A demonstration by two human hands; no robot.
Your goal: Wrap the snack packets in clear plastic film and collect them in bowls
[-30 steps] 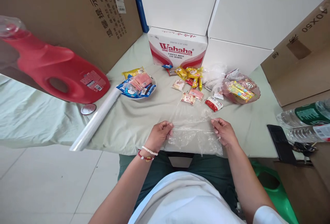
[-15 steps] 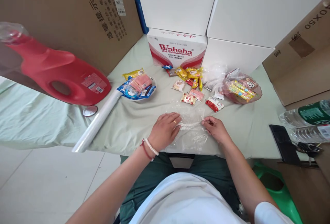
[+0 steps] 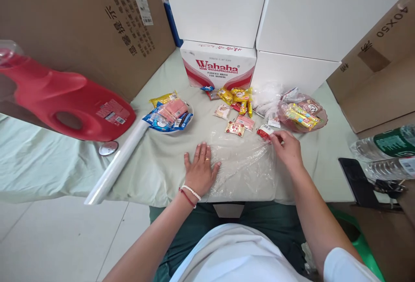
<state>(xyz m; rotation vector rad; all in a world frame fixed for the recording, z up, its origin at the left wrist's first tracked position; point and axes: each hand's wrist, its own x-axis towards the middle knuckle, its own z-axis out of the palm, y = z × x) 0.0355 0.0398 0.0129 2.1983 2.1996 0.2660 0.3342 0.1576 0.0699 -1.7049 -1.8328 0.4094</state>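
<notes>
A crinkled clear plastic sheet (image 3: 243, 165) lies spread on the pale green cloth at the table's near edge. My left hand (image 3: 201, 169) rests flat on its left edge, fingers stretched out, pressing it down. My right hand (image 3: 287, 148) is at the sheet's far right corner with its fingers pinched together on the plastic. That hand sits right beside a small red snack packet (image 3: 264, 131). Just beyond the sheet lie several loose snack packets (image 3: 235, 127).
A plate of snacks (image 3: 170, 113) and a roll of clear film (image 3: 116, 165) lie left, next to a red jug (image 3: 71, 104) and a metal disc (image 3: 108, 148). A pink bowl of snacks (image 3: 303, 115) sits right. Cartons, including a Wahaha box (image 3: 217, 65), stand behind. Bottles (image 3: 385, 143) and a dark phone (image 3: 352, 174) lie far right.
The sheet, held up bunched between both hands, now lies flat on the table. My left hand went from pinching to pressing flat; my right hand moved farther away and right with a corner.
</notes>
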